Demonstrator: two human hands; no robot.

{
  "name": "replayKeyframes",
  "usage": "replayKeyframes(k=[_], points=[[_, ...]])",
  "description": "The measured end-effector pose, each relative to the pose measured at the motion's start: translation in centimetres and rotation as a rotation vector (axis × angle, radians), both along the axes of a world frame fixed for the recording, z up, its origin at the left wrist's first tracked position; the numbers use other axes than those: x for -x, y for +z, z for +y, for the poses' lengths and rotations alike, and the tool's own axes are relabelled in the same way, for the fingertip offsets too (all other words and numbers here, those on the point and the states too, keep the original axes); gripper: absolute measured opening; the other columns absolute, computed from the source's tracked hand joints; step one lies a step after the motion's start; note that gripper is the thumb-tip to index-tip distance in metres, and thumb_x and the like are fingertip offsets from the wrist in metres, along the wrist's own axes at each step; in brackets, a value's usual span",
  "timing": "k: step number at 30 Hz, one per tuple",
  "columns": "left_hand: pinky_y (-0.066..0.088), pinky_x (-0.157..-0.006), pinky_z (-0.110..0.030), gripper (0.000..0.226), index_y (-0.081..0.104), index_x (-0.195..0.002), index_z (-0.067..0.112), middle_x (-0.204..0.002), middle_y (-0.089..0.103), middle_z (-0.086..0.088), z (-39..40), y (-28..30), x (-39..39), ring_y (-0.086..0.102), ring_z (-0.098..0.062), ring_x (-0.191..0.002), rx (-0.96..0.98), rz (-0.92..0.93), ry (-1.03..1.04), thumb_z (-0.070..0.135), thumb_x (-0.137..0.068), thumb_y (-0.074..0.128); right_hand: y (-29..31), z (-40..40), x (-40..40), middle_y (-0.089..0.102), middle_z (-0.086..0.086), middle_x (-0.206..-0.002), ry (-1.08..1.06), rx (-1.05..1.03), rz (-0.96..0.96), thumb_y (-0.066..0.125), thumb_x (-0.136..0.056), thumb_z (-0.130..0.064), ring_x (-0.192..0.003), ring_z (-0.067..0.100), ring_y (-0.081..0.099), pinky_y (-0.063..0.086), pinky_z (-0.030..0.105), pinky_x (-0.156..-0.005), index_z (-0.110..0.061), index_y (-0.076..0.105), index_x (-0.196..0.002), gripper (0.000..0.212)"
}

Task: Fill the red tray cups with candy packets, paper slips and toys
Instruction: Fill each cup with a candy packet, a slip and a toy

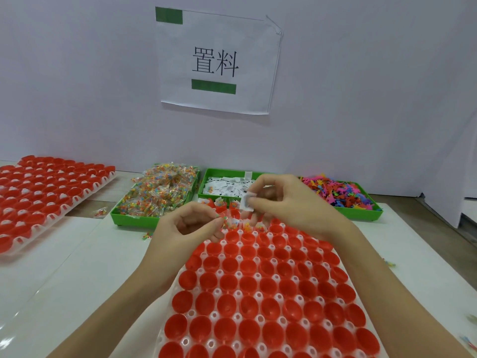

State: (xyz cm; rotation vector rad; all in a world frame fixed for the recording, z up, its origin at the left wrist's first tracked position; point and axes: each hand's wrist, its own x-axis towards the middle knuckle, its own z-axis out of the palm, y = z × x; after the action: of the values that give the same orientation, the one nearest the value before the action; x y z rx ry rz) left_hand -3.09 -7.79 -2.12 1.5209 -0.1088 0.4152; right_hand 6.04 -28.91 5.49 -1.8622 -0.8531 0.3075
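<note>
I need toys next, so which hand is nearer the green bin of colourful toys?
Right. The right hand is just left of the toy bin; the left hand is farther left, by the candy bin.

Glossy red plastic cups [268, 285], clear crinkly candy packets [160, 192]

Red tray [258, 288] cut off by bottom edge

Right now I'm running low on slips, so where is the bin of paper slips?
In the head view, the bin of paper slips sits at the table's far edge, middle of three green bins, between the candy packets and the toys.
</note>
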Motion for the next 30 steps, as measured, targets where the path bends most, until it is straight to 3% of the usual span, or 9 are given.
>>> replayKeyframes(k=[5, 9, 11, 14, 18, 22, 25, 30], points=[[0.056, -0.077, -0.020, 0.013, 0.077, -0.091, 0.011, -0.087, 0.076, -0.008, -0.5, -0.3, 0.4, 0.073, -0.017, -0.081, -0.049, 0.012, -0.022, 0.019, -0.083, 0.082, -0.2, 1.0, 1.2, 0.076, -0.004, -0.082, 0.029, 0.154, -0.189, 0.068, -0.097, -0.011, -0.071, 0.015, 0.075, 0.056, 0.023, -0.065, -0.011, 0.072, -0.100, 0.005], [0.059, -0.085, -0.024, 0.016, 0.079, -0.092, 0.016, -0.098, 0.078, -0.006, -0.6, -0.4, 0.4, 0.075, -0.020, -0.094, -0.066, 0.019, 0.000, 0.026, -0.080, 0.083, -0.4, 0.8, 1.1, 0.078, 0.000, -0.083, 0.034, 0.192, -0.226, 0.071, -0.095, -0.014, -0.072, 0.014, 0.076, 0.060, 0.026, -0.073, -0.013, 0.074, -0.101, 0.006], [0.059, -0.084, -0.023, 0.017, 0.080, -0.092, 0.016, -0.098, 0.079, -0.007, -0.6, -0.3, 0.4, 0.076, -0.022, -0.094, -0.039, 0.020, 0.018, 0.026, -0.079, 0.084, -0.5, 0.8, 1.2, 0.078, -0.001, -0.083, 0.038, 0.181, -0.223, 0.073, -0.094, -0.014, -0.071, 0.013, 0.076, 0.061, 0.028, -0.072, -0.012, 0.074, -0.100, 0.006], [0.059, -0.078, -0.022, 0.015, 0.079, -0.091, 0.016, -0.093, 0.079, -0.008, -0.9, -0.2, 0.5, 0.077, -0.024, -0.086, -0.018, 0.008, 0.036, 0.021, -0.078, 0.085, -0.7, 0.9, 1.3, 0.078, -0.002, -0.080, 0.039, 0.175, -0.231, 0.073, -0.093, -0.014, -0.069, 0.012, 0.076, 0.056, 0.019, -0.065, -0.012, 0.073, -0.098, 0.005], [0.058, -0.075, -0.019, 0.017, 0.078, -0.094, 0.016, -0.091, 0.077, -0.009, -0.9, 0.0, 0.6, 0.075, -0.021, -0.084, -0.027, -0.005, 0.042, 0.016, -0.078, 0.085, -1.1, 1.2, 1.7, 0.079, -0.002, -0.078, 0.031, 0.215, -0.300, 0.071, -0.094, -0.016, -0.068, 0.005, 0.075, 0.058, 0.021, -0.071, -0.014, 0.071, -0.099, 0.005], [0.057, -0.073, -0.018, 0.013, 0.080, -0.092, 0.017, -0.089, 0.077, -0.007, -0.8, 0.1, 0.7, 0.075, -0.018, -0.082, -0.056, -0.003, 0.049, 0.019, -0.079, 0.083, -0.8, 1.2, 2.0, 0.078, -0.003, -0.074, 0.041, 0.209, -0.235, 0.064, -0.100, -0.020, -0.067, 0.006, 0.075, 0.055, 0.019, -0.061, -0.016, 0.070, -0.102, 0.008], [0.058, -0.075, -0.019, 0.010, 0.079, -0.093, 0.016, -0.090, 0.077, -0.007, -0.7, -0.1, 0.6, 0.075, -0.018, -0.085, -0.073, -0.002, 0.054, 0.017, -0.083, 0.081, -0.4, 0.9, 2.0, 0.079, 0.001, -0.085, 0.092, 0.242, -0.157, 0.053, -0.105, -0.018, -0.075, 0.011, 0.077, 0.062, 0.031, -0.068, -0.016, 0.068, -0.109, 0.015], [0.059, -0.077, -0.020, 0.014, 0.078, -0.093, 0.015, -0.090, 0.076, -0.008, -0.3, -0.4, 0.4, 0.074, -0.019, -0.083, -0.016, 0.019, 0.073, 0.021, -0.080, 0.080, 0.2, -0.9, 0.7, 0.079, 0.000, -0.094, 0.105, 0.303, -0.117, 0.053, -0.105, -0.018, -0.081, 0.014, 0.077, 0.062, 0.029, -0.072, -0.015, 0.071, -0.109, 0.019]])
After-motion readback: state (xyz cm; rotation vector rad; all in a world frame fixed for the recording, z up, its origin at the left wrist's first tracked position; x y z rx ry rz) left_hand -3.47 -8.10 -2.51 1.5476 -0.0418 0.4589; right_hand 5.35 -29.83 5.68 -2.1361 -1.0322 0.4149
